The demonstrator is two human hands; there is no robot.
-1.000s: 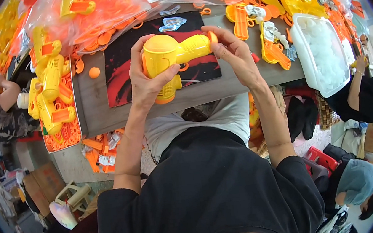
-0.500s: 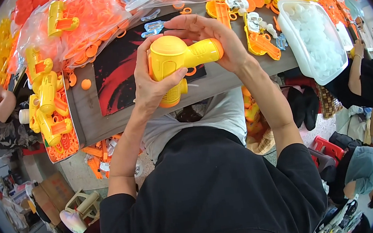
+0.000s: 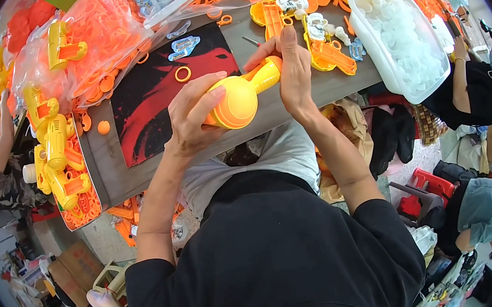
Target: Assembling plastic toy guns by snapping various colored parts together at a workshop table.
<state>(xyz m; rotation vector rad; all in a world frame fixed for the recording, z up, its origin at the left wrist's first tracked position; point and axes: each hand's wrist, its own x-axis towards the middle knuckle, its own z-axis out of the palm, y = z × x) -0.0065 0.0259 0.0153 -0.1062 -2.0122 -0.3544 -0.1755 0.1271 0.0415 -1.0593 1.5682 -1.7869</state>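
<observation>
Both hands grip a yellow toy gun (image 3: 243,93) above the table (image 3: 115,174). The left hand (image 3: 193,120) wraps its round body. The right hand (image 3: 294,72) clasps its handle.

A toy-assembly workshop; bench (image 3: 108,169) heaped with orange and yellow plastic parts (image 3: 104,30); co-workers alongside

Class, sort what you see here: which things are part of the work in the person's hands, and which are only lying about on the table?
In hand:
- yellow toy gun, gripped by the left hand and the right hand

Lying about:
- orange ring on the red and black mat
- finished yellow toys at the left
- white tub of clear caps
- bags of orange rings
</observation>
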